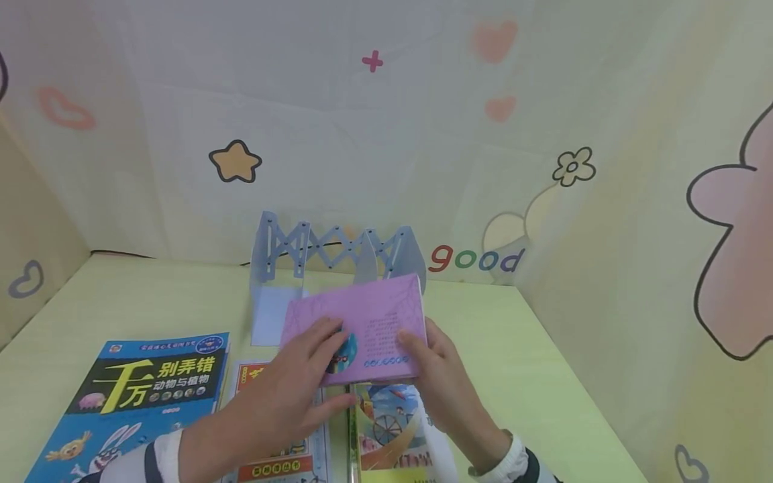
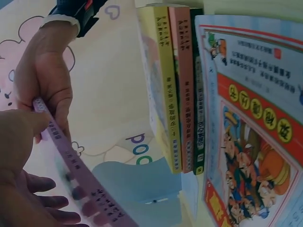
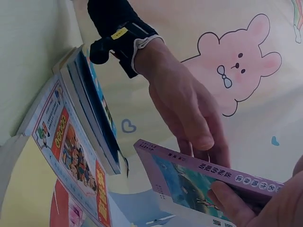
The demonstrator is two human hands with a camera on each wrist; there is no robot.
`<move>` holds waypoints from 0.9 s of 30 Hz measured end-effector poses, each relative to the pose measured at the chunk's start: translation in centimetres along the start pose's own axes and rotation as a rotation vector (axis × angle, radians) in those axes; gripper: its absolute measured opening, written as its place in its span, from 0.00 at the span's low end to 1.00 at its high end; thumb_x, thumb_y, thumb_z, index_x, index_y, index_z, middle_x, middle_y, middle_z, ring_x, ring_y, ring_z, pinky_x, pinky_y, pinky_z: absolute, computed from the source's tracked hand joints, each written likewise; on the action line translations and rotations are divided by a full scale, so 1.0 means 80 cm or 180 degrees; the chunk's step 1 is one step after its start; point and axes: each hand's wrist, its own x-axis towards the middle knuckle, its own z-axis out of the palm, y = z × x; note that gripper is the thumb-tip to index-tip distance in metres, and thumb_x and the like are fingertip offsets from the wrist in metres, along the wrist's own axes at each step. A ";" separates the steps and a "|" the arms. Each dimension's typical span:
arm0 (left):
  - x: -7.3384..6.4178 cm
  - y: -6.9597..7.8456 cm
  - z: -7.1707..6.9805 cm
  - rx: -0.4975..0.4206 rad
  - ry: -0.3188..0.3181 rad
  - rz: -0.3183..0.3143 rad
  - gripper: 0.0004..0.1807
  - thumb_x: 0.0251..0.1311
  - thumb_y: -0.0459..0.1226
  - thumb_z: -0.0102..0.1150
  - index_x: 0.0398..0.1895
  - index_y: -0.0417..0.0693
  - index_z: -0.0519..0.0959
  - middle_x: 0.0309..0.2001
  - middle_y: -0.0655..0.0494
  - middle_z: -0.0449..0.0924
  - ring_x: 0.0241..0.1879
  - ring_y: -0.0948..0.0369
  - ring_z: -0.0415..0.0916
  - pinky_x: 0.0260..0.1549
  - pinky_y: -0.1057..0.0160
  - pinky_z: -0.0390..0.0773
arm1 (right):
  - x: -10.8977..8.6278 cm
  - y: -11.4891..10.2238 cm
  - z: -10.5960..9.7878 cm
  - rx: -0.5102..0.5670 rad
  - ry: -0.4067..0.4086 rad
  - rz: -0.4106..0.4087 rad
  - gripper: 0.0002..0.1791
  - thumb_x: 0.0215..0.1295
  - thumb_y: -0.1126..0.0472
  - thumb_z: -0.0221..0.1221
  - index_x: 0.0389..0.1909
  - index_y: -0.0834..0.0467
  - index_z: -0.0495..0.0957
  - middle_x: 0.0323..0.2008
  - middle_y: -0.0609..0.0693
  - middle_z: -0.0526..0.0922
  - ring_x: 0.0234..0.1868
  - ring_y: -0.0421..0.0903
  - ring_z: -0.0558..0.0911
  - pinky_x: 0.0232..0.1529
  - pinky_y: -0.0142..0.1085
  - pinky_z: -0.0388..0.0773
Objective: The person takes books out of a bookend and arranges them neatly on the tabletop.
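Observation:
A thin purple-covered book (image 1: 374,302) is held up in front of the bookend, its text-printed cover towards me. My right hand (image 1: 447,379) grips its right end, thumb on the near cover and fingers behind. My left hand (image 1: 286,382) touches the cover's left part with extended fingers; its thumb stands away below the lower edge. In the right wrist view, the book's lettered spine (image 3: 208,165) and a colourful picture cover (image 3: 189,184) show. The light blue expandable bookend (image 1: 260,251) stands behind, partly hidden by the book.
On the table (image 1: 169,288), a large blue book (image 1: 151,416) lies at left. Beside it are a red-and-white picture book (image 1: 280,469) and a yellow-bottomed book (image 1: 392,429), under my forearms. The left wrist view shows several stacked spines (image 2: 184,85). A patterned curtain (image 1: 386,134) hangs behind.

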 end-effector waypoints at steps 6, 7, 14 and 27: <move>-0.006 -0.005 0.014 0.0104 0.0067 0.0179 0.46 0.64 0.49 0.71 0.79 0.40 0.61 0.80 0.43 0.54 0.78 0.44 0.53 0.71 0.41 0.62 | -0.006 0.003 0.002 0.0292 -0.0178 0.0209 0.27 0.84 0.59 0.43 0.76 0.65 0.59 0.65 0.67 0.75 0.59 0.56 0.82 0.56 0.43 0.82; -0.007 -0.005 0.016 0.0142 0.0077 0.0191 0.45 0.64 0.48 0.71 0.78 0.40 0.62 0.79 0.42 0.55 0.78 0.44 0.53 0.71 0.40 0.62 | -0.006 0.003 0.002 0.0351 -0.0213 0.0235 0.27 0.83 0.60 0.42 0.77 0.66 0.58 0.65 0.67 0.75 0.59 0.56 0.83 0.56 0.43 0.82; -0.011 -0.005 0.020 0.0565 0.0107 0.0224 0.37 0.70 0.37 0.65 0.78 0.41 0.61 0.78 0.42 0.58 0.77 0.45 0.55 0.72 0.43 0.61 | -0.007 0.007 0.003 0.0749 -0.0497 0.0360 0.28 0.82 0.63 0.39 0.79 0.64 0.55 0.69 0.69 0.71 0.62 0.59 0.80 0.58 0.51 0.79; -0.016 -0.015 0.016 0.0860 0.0335 0.0513 0.41 0.61 0.24 0.67 0.77 0.39 0.61 0.74 0.41 0.64 0.74 0.45 0.62 0.69 0.43 0.67 | -0.006 0.005 0.009 0.0972 -0.0771 0.0278 0.28 0.84 0.59 0.39 0.79 0.65 0.54 0.71 0.68 0.69 0.61 0.56 0.82 0.57 0.47 0.80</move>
